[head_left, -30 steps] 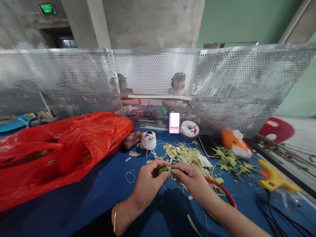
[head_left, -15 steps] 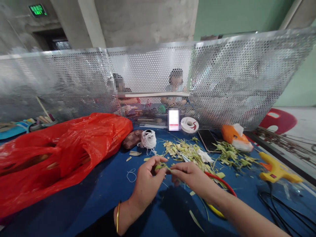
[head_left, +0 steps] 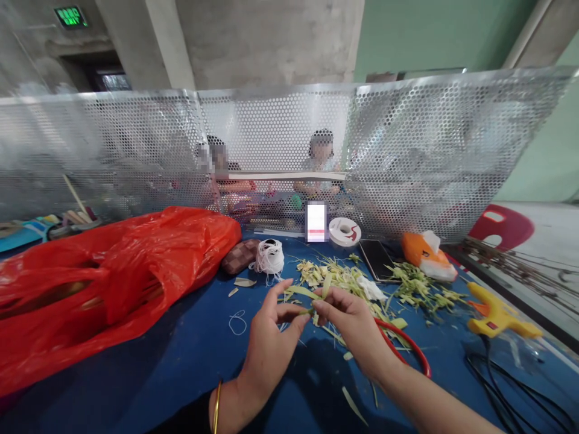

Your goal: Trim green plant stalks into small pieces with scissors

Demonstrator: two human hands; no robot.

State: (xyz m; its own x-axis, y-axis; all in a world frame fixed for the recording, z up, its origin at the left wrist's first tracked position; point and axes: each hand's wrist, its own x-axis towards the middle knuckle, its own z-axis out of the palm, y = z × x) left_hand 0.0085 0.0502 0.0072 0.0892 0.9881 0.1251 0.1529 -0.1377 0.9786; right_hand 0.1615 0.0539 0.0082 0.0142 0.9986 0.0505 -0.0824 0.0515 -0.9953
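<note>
both hands meet over the blue table [head_left: 181, 367], working a green strip [head_left: 304, 292] between them in front of the scraps [head_left: 332, 274]. the left hand [head_left: 271, 340] pinches the strip's lower part between thumb and a bent finger, its forefinger lifted apart from that pinch. the right hand [head_left: 351, 322] pinches the strip between thumb and fingers, with one pale green end standing up above the forefinger. the fingertips of the two hands are close together. a gold bracelet [head_left: 217, 407] circles the left wrist, next to a black sleeve [head_left: 190, 416].

a crumpled tissue [head_left: 373, 288] lies among the scraps, and more green bits [head_left: 418, 286] are heaped to the right of it. a red loop [head_left: 409, 340] lies partly behind the right forearm. on the left, a big red bag [head_left: 136, 265] reaches toward a checked pouch [head_left: 240, 256], with a ball of white string [head_left: 270, 258] beside it. a thin thread [head_left: 237, 322] curls on the table nearer the left hand.

beyond the scraps are a white spool [head_left: 344, 232] and a dark phone [head_left: 377, 260]. to the right, an orange tissue pack [head_left: 429, 256] sits behind a yellow glue gun [head_left: 497, 313] with a black cord [head_left: 497, 380]. two people show behind the perforated screen [head_left: 280, 126].
</note>
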